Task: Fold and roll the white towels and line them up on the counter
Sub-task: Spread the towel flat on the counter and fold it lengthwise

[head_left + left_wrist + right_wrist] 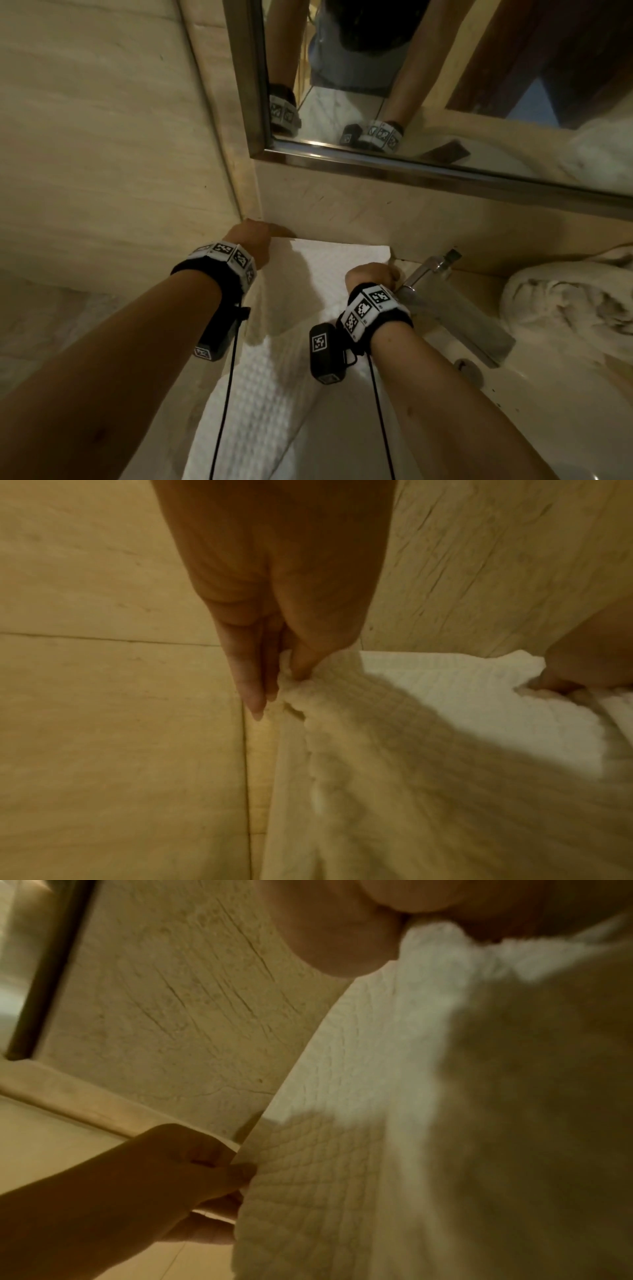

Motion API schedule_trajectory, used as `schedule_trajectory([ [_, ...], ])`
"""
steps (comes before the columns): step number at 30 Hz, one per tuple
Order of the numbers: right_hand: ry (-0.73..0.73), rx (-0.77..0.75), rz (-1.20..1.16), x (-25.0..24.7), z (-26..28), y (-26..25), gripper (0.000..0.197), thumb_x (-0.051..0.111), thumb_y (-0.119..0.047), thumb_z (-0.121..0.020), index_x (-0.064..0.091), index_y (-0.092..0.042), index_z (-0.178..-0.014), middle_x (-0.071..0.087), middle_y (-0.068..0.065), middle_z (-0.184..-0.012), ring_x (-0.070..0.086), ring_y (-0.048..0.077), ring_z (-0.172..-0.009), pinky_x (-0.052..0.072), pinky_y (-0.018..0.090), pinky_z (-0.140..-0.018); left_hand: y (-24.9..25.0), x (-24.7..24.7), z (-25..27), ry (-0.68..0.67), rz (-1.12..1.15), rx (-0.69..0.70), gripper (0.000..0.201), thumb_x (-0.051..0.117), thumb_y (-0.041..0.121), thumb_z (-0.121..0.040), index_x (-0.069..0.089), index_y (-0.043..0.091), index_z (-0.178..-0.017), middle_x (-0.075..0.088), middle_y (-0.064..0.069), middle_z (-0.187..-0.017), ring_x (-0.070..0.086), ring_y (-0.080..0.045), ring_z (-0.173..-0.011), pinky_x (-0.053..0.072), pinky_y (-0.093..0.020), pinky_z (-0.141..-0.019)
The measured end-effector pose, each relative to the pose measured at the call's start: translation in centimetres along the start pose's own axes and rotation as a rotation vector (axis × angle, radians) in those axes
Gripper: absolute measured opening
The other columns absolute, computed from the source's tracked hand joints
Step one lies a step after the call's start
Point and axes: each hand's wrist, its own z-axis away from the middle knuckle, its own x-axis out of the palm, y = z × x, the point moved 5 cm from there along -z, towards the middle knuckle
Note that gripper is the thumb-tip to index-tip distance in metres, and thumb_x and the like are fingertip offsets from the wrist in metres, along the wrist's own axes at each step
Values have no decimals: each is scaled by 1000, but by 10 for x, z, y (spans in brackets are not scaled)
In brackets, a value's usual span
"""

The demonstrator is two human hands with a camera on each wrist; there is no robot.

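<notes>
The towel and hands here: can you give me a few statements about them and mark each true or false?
1. Both hands hold the far edge of the towel. True: the left hand pinches one corner, the right hand the other.
2. The towel is rolled up tight. False: it lies spread out flat along the counter.
3. A tap stands just right of the right hand. True.
4. The mirror hangs on the wall behind the towel. True.
5. The crumpled towel at the right is neatly folded. False: it lies in a loose heap.
6. The left hand is empty. False: its thumb presses into the cloth.
</notes>
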Motion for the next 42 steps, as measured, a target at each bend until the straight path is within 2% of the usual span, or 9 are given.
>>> schedule_trajectory([
  [4,33,62,140,2,-18,-1,42,33,-16,-103,40,1,-141,39,19,-147,38,35,-135,32,48,-107,5,3,-5,63,-13,-12,42,40,8,-96,48,14,-137,53,-19,-131,54,-35,-119,44,-37,-96],
  [11,97,-70,322,0,-30,-2,48,33,-15,-104,24,11,-143,28,25,-151,29,36,-139,25,41,-113,17,19,5,272,-166,161,46,41,5,-89,35,6,-135,41,-16,-130,41,-33,-117,41,-41,-90],
  [15,85,-109,381,8,-33,2,51,38,-15,-100,27,9,-144,33,25,-148,34,37,-136,31,43,-111,52,48,24,109,-146,508,51,48,7,-90,40,20,-139,40,-7,-135,37,-25,-121,37,-37,-100],
  [21,-14,33,-67,4,-10,11,77,41,-19,-98,-12,7,-147,27,23,-152,36,38,-135,35,37,-104,47,81,32,-37,-102,479,56,43,32,-97,24,29,-149,12,-2,-158,15,-22,-144,24,-38,-115],
  [29,-73,-256,-170,9,30,64,71,53,-6,-79,27,-15,-144,52,9,-133,53,31,-121,47,35,-99,50,89,48,-148,-118,347,79,51,49,-88,9,27,-152,-1,-2,-160,0,-24,-147,16,-48,-117],
  [32,-75,-334,-170,0,21,82,31,52,-6,-80,59,-10,-110,66,10,-110,63,29,-105,52,38,-92,47,80,56,-12,5,282,68,56,40,-88,28,15,-144,27,-13,-147,25,-31,-138,29,-42,-111],
  [36,-167,-287,-205,-11,18,116,18,47,-3,-91,56,-17,-81,63,19,-97,65,34,-90,55,41,-82,34,76,75,19,68,131,55,51,23,-90,34,12,-141,36,-15,-139,33,-32,-129,36,-43,-106],
  [40,-265,-375,-225,-18,36,128,41,40,10,-94,44,1,-134,58,30,-112,67,22,-82,56,22,-70,18,80,96,-75,78,49,60,57,14,-83,36,11,-139,35,-14,-135,39,-32,-126,41,-42,-102],
  [42,-204,-362,-71,-17,38,126,55,41,4,-94,34,-11,-145,54,25,-129,62,28,-104,53,32,-89,8,82,107,-124,94,18,58,60,15,-82,40,10,-136,35,-14,-133,47,-33,-119,44,-40,-98],
])
